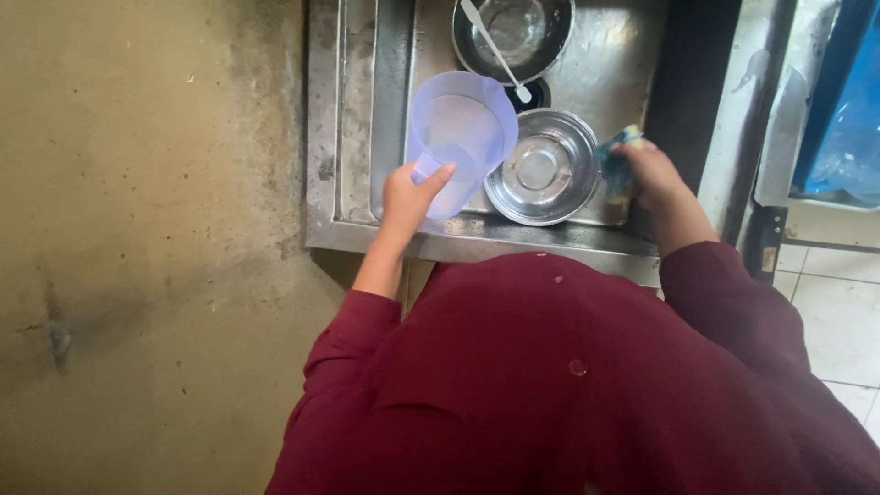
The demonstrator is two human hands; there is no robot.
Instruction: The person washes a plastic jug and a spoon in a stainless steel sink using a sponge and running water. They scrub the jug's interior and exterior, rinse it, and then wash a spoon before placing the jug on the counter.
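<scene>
My left hand (408,194) grips the handle of a translucent pale purple plastic jug (458,133), held tilted over the left side of a steel sink (632,64). My right hand (653,174) is closed around a blue and yellow sponge (616,160) at the sink's right side. Between the hands a steel bowl (541,167) lies in the basin. Behind it sits a second steel bowl (513,32) with a white spoon (495,46) resting across it.
The sink's steel front rim (477,240) runs just ahead of my dark red garment. A stained concrete floor (147,229) spreads to the left. White floor tiles (839,302) and a blue container (852,110) are at the right.
</scene>
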